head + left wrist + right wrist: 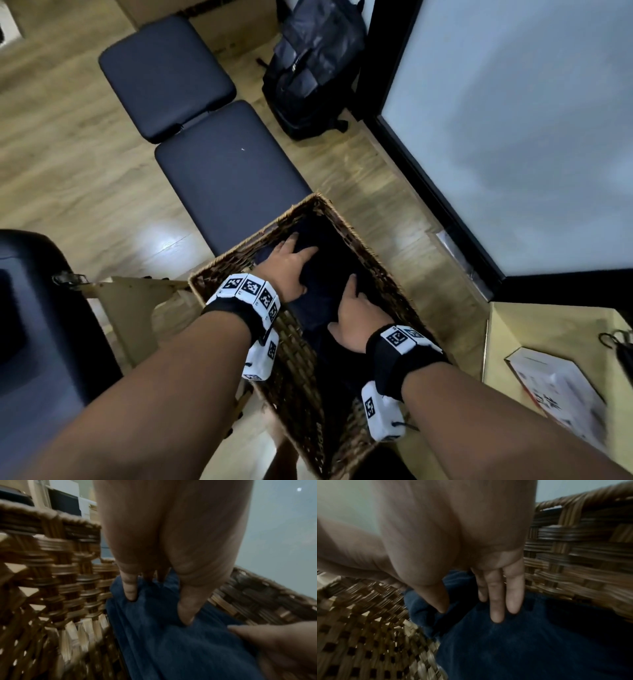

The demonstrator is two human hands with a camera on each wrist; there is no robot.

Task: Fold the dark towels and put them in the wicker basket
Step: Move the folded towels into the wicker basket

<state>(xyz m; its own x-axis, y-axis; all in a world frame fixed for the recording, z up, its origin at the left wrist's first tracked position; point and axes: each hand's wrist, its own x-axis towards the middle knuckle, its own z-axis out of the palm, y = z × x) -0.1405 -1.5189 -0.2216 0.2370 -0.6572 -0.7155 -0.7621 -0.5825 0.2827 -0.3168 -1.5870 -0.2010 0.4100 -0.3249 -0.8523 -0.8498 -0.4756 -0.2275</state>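
A dark blue towel (pixel 329 270) lies inside the wicker basket (pixel 370 263) at the lower middle of the head view. Both hands are down in the basket. My left hand (pixel 291 263) lies flat on the far part of the towel (pixel 154 635) with straight, spread fingers (pixel 130 588). My right hand (pixel 356 315) rests flat on the near part of the towel (pixel 513 642), its fingers (pixel 496 601) straight and pressing the cloth. Neither hand grips anything. The basket's woven wall (pixel 60 574) stands to the left of my left hand, and another wall (pixel 573 554) to the right of my right hand.
A padded dark bench (pixel 219 171) runs from behind the basket to the upper left. A black backpack (pixel 315 65) leans near a frosted glass panel (pixel 513 120). A cardboard box (pixel 555 370) with papers sits at the right. A dark container (pixel 34 325) stands at the left.
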